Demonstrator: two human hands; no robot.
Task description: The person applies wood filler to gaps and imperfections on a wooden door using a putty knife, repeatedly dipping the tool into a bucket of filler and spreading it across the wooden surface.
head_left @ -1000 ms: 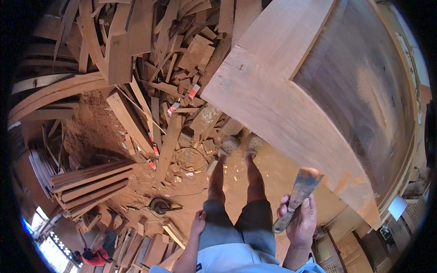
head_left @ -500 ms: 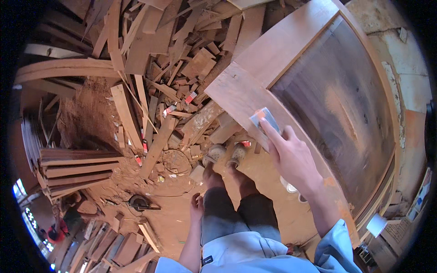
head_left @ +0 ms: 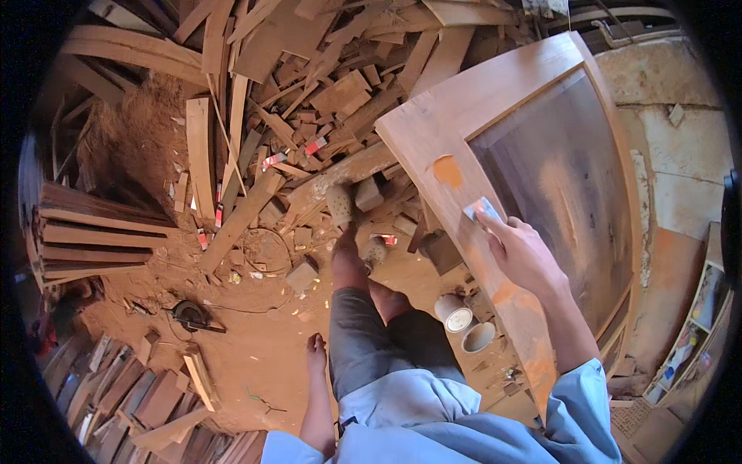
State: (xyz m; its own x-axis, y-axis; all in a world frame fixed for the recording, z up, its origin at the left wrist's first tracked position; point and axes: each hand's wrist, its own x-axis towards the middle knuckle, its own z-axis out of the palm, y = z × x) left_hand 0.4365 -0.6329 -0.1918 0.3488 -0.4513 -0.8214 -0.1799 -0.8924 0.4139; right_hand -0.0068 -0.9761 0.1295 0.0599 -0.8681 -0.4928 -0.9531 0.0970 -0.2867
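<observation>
My right hand (head_left: 514,251) grips a putty knife (head_left: 483,210), its blade against the pale face of a wooden panelled door (head_left: 433,116) leaning at the right. An orange blob of filler (head_left: 448,170) sits on the door's face above the blade, and orange smears run lower down it. My left hand (head_left: 315,352) hangs beside my leg, fingers loosely bent, holding nothing visible. Two round cans or containers (head_left: 454,313) stand on the floor beside the door, below my right hand.
Offcuts and boards (head_left: 340,100) are heaped ahead and left, with stacked planks (head_left: 108,236) at the left. A circular-saw-like tool and cord (head_left: 193,317) lie on the sawdust-covered floor. A shelf (head_left: 688,332) of small items is at the right edge.
My right hand has moved up onto the door with the putty knife. An orange blob now shows on the door. My feet have stepped forward.
</observation>
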